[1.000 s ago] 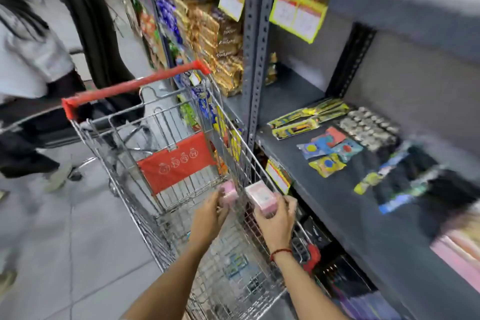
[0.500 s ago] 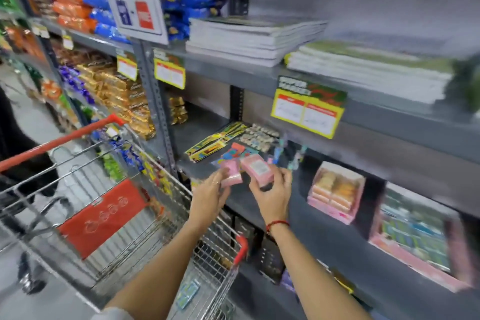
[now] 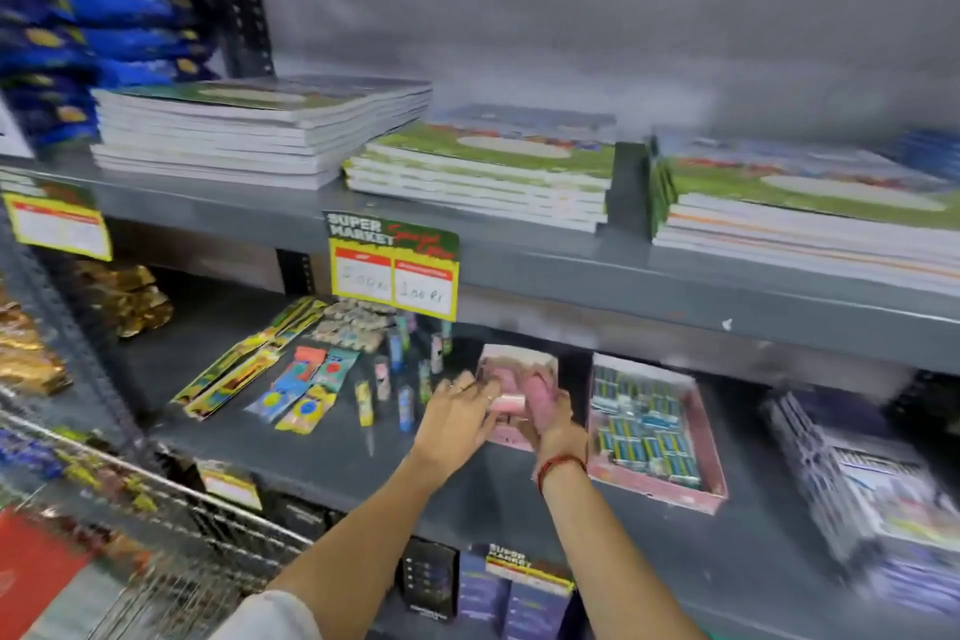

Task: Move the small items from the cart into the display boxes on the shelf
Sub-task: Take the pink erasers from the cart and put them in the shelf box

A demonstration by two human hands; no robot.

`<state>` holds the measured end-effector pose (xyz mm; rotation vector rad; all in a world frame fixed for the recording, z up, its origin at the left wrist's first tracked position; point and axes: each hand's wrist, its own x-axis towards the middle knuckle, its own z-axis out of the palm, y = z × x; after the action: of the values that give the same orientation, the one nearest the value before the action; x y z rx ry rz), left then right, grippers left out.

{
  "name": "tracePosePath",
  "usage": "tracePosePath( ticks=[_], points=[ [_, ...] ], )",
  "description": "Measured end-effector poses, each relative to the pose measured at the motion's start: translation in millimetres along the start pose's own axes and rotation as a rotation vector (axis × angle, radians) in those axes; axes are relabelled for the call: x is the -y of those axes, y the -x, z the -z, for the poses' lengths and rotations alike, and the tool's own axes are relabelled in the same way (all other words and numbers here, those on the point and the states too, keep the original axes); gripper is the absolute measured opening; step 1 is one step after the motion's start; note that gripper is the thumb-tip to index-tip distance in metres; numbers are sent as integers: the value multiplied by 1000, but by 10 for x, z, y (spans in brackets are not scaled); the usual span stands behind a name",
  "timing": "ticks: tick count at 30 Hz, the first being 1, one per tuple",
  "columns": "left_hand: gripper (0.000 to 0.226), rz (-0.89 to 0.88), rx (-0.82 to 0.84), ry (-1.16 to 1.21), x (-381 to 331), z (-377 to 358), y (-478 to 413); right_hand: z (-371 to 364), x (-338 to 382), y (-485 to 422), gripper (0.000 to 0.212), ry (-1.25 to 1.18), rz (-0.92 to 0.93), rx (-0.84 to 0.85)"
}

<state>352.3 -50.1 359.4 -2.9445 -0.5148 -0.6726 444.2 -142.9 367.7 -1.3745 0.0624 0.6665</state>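
Both hands are over a pink display box (image 3: 511, 359) on the grey middle shelf (image 3: 332, 463). My left hand (image 3: 457, 411) holds a small pink packet (image 3: 506, 403) at the box's left side. My right hand (image 3: 550, 418) grips another pink packet (image 3: 537, 392) over the box's front; a red thread circles that wrist. A second pink display box (image 3: 654, 483) with blue-green items stands just to the right. The wire cart (image 3: 171, 525) is at the lower left.
Small upright tubes (image 3: 402, 400) and flat colourful packs (image 3: 306, 395) lie left of the hands. Stacked notebooks (image 3: 260, 135) fill the upper shelf, with a yellow price tag (image 3: 395, 270) on its edge. More boxed goods (image 3: 883, 483) sit at the right.
Both hands carried the pink packets up from the cart to the shelf and now reach the pink display box. The view swung right and up, away from the cart.
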Motion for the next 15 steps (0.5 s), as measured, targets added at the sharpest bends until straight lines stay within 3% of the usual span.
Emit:
tracePosePath(
  ticks=[3, 5, 11, 15],
  points=[
    [37, -40, 33, -120, 10, -72, -181, 18, -21, -129, 38, -51, -15, -34],
    [35, -35, 53, -154, 93, -184, -228, 26, -60, -171, 35, 53, 3, -52],
    [38, -103, 77, -83, 245, -348, -262, 98, -94, -242, 35, 704, 261, -146],
    [33, -53, 57, -15, 270, -338, -370, 107, -35, -255, 29, 950, 454, -160]
  ],
)
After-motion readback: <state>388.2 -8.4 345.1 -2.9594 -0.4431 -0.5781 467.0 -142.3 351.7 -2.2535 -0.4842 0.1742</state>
